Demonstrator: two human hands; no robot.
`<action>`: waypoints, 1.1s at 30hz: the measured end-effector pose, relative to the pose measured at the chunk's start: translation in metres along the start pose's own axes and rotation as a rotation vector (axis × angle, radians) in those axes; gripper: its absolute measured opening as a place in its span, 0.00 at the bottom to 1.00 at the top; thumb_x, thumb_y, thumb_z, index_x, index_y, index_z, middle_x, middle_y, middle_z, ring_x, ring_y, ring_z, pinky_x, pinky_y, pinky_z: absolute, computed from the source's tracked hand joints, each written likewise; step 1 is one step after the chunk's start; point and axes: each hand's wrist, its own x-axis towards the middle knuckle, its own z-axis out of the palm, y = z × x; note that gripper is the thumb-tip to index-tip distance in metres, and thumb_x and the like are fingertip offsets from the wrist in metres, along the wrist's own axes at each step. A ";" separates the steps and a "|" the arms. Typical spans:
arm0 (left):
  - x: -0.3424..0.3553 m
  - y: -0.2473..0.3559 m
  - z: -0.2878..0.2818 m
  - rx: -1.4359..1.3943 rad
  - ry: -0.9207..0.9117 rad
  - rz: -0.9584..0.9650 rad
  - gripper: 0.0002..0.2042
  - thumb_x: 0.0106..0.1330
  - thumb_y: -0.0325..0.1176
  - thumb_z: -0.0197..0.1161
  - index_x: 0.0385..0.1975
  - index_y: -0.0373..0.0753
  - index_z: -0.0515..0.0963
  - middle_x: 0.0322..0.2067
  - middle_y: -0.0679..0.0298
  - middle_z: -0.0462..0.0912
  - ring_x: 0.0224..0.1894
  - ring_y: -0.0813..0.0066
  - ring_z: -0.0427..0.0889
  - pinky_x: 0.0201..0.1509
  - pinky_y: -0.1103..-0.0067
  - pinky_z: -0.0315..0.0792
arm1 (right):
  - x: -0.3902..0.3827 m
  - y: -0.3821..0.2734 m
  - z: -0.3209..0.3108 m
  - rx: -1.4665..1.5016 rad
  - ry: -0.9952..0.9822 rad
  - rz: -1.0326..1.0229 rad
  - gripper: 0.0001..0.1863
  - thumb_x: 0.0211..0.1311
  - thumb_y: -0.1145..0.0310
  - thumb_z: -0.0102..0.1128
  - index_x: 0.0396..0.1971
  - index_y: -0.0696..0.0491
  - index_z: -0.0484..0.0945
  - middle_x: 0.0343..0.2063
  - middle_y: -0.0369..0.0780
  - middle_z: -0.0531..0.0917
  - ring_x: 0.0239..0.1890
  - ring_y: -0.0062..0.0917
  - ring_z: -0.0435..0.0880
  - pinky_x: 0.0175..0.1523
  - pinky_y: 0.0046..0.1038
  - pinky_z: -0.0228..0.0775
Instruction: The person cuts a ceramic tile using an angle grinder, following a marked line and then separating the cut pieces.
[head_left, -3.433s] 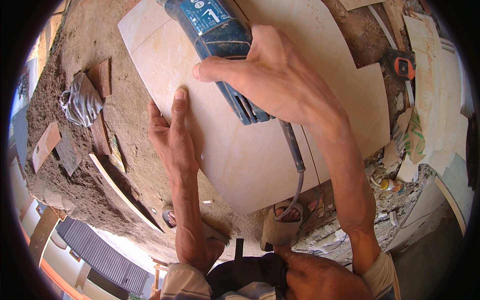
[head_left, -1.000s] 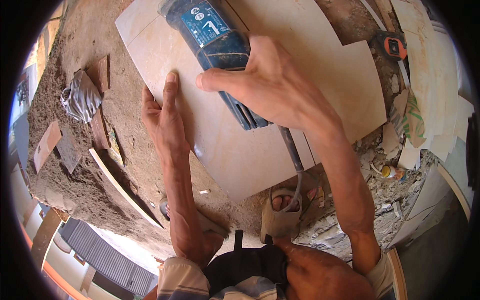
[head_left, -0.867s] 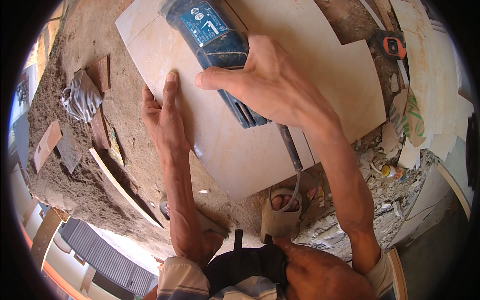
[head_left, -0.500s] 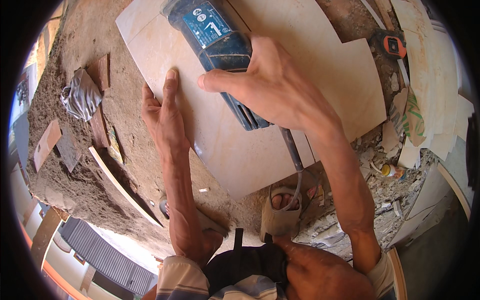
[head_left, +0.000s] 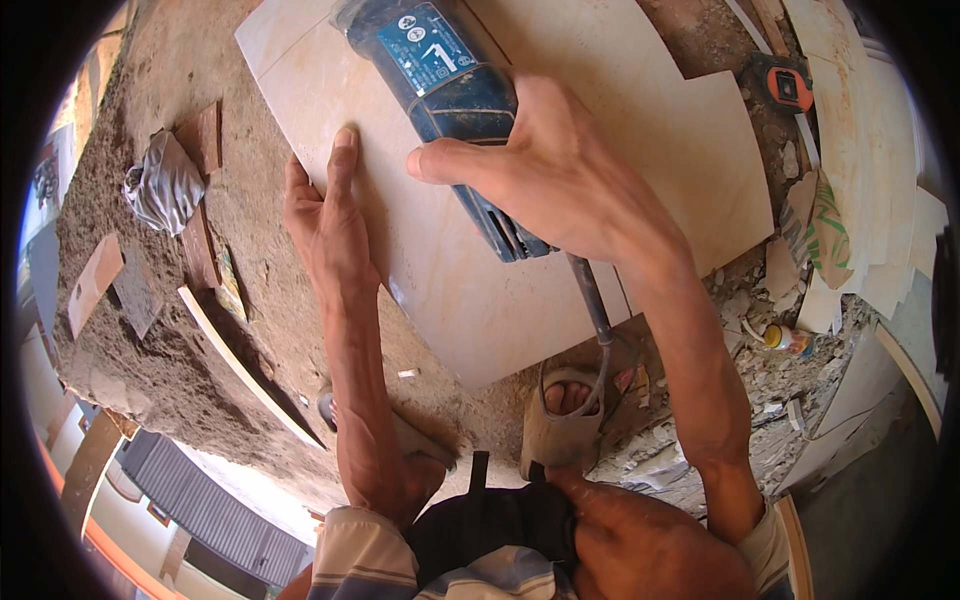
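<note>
A blue corded power tool [head_left: 462, 100] lies over a large cream tile [head_left: 440, 320], its front end running out past the top edge of the view. Around its body wraps my right hand [head_left: 570, 170], thumb on the near side, with the fingers mostly hidden behind the tool. A dark cable [head_left: 590, 300] leaves the tool's rear and loops down by my foot. My left hand [head_left: 330, 215] grips the tile's left edge. Its thumb presses on the top face while the other fingers curl at the rim, partly hidden. Thin dark straight lines cross the tile near the tool.
An orange and black tape measure [head_left: 788, 88] lies beyond the tile's right side. Rubble and a small yellow-capped bottle [head_left: 785, 338] are at the right. A grey cloth [head_left: 165, 185], tile scraps and a pale strip [head_left: 245, 370] lie left. My sandalled feet [head_left: 565, 410] stand close to the tile.
The power tool and my right hand appear slightly farther right and down; the tile's near corner sits a little higher in view. Both grips stay the same.
</note>
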 end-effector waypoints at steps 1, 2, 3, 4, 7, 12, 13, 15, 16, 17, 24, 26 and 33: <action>0.000 0.000 0.000 -0.001 -0.001 0.007 0.30 0.76 0.40 0.78 0.67 0.26 0.77 0.54 0.47 0.91 0.50 0.67 0.94 0.52 0.73 0.90 | -0.001 0.002 0.000 0.002 0.001 -0.008 0.22 0.55 0.52 0.71 0.16 0.55 0.77 0.14 0.43 0.79 0.17 0.31 0.79 0.29 0.39 0.74; 0.000 -0.001 0.000 0.002 -0.001 0.005 0.30 0.76 0.40 0.78 0.67 0.25 0.77 0.54 0.47 0.91 0.50 0.67 0.94 0.52 0.73 0.90 | -0.001 0.003 0.000 0.003 0.003 -0.017 0.22 0.55 0.52 0.71 0.16 0.55 0.77 0.14 0.42 0.79 0.17 0.30 0.79 0.29 0.39 0.74; 0.000 -0.001 0.000 0.006 -0.001 0.002 0.30 0.76 0.40 0.78 0.67 0.25 0.77 0.54 0.47 0.91 0.50 0.67 0.94 0.52 0.73 0.90 | -0.002 0.003 0.000 -0.003 0.010 -0.018 0.22 0.55 0.52 0.71 0.16 0.54 0.77 0.14 0.42 0.79 0.17 0.30 0.79 0.29 0.39 0.74; 0.000 -0.002 0.000 0.010 -0.001 0.000 0.30 0.76 0.40 0.78 0.67 0.25 0.77 0.54 0.47 0.92 0.49 0.67 0.94 0.52 0.73 0.90 | -0.002 0.002 0.001 -0.009 0.017 -0.019 0.22 0.55 0.53 0.71 0.16 0.54 0.77 0.14 0.42 0.79 0.17 0.30 0.79 0.29 0.38 0.74; 0.003 -0.005 -0.002 -0.024 -0.009 0.020 0.31 0.75 0.41 0.79 0.67 0.24 0.77 0.53 0.47 0.92 0.50 0.67 0.94 0.53 0.73 0.90 | -0.001 0.003 0.000 -0.011 0.008 -0.016 0.21 0.56 0.53 0.71 0.16 0.54 0.77 0.14 0.42 0.79 0.17 0.29 0.79 0.29 0.38 0.74; 0.002 -0.004 -0.002 -0.011 -0.012 0.014 0.33 0.74 0.42 0.80 0.67 0.22 0.76 0.53 0.46 0.92 0.51 0.66 0.94 0.54 0.73 0.90 | -0.003 0.004 -0.001 -0.020 0.000 -0.009 0.21 0.56 0.53 0.70 0.16 0.53 0.77 0.14 0.41 0.80 0.17 0.29 0.80 0.29 0.38 0.75; 0.002 -0.005 -0.002 -0.022 -0.014 0.018 0.34 0.74 0.42 0.80 0.68 0.22 0.76 0.53 0.46 0.92 0.51 0.66 0.94 0.55 0.73 0.90 | -0.003 0.005 -0.001 -0.019 -0.004 -0.009 0.21 0.56 0.53 0.70 0.16 0.53 0.77 0.14 0.41 0.80 0.17 0.29 0.80 0.29 0.38 0.75; 0.004 -0.007 -0.003 0.007 0.002 0.015 0.35 0.74 0.42 0.80 0.68 0.20 0.75 0.53 0.45 0.92 0.51 0.65 0.94 0.55 0.72 0.90 | -0.004 0.006 0.000 -0.017 -0.001 -0.009 0.21 0.56 0.53 0.70 0.16 0.53 0.77 0.14 0.41 0.80 0.17 0.29 0.80 0.29 0.38 0.75; 0.004 -0.007 -0.003 0.023 0.011 0.015 0.35 0.74 0.42 0.80 0.68 0.19 0.75 0.53 0.45 0.92 0.52 0.64 0.94 0.55 0.72 0.90 | -0.005 0.006 0.000 -0.014 0.003 -0.010 0.21 0.56 0.53 0.70 0.16 0.53 0.78 0.14 0.41 0.80 0.17 0.29 0.80 0.29 0.38 0.75; 0.003 -0.007 -0.004 0.031 0.015 0.014 0.36 0.74 0.43 0.80 0.68 0.18 0.74 0.53 0.44 0.92 0.52 0.64 0.94 0.56 0.71 0.90 | -0.006 0.007 0.000 -0.012 0.008 -0.011 0.21 0.56 0.53 0.70 0.16 0.53 0.78 0.14 0.41 0.80 0.17 0.29 0.80 0.29 0.38 0.75; 0.002 -0.003 -0.002 0.040 -0.003 0.013 0.37 0.74 0.43 0.80 0.69 0.18 0.73 0.53 0.43 0.92 0.51 0.62 0.94 0.57 0.70 0.89 | -0.010 0.008 -0.001 -0.020 0.003 -0.018 0.21 0.57 0.53 0.70 0.16 0.53 0.79 0.14 0.41 0.80 0.17 0.28 0.81 0.29 0.38 0.76; 0.004 -0.006 -0.004 0.038 0.000 0.017 0.36 0.74 0.43 0.80 0.69 0.19 0.74 0.53 0.43 0.92 0.51 0.63 0.94 0.56 0.71 0.90 | -0.011 0.009 -0.001 -0.026 -0.008 -0.014 0.20 0.57 0.53 0.71 0.17 0.53 0.79 0.14 0.41 0.80 0.17 0.28 0.81 0.29 0.38 0.76; 0.002 -0.004 -0.002 0.030 -0.002 0.026 0.35 0.74 0.42 0.79 0.69 0.20 0.75 0.52 0.44 0.92 0.49 0.65 0.95 0.54 0.72 0.90 | -0.016 0.014 0.001 0.004 -0.006 -0.026 0.20 0.56 0.53 0.71 0.17 0.53 0.80 0.14 0.40 0.81 0.16 0.28 0.80 0.28 0.37 0.75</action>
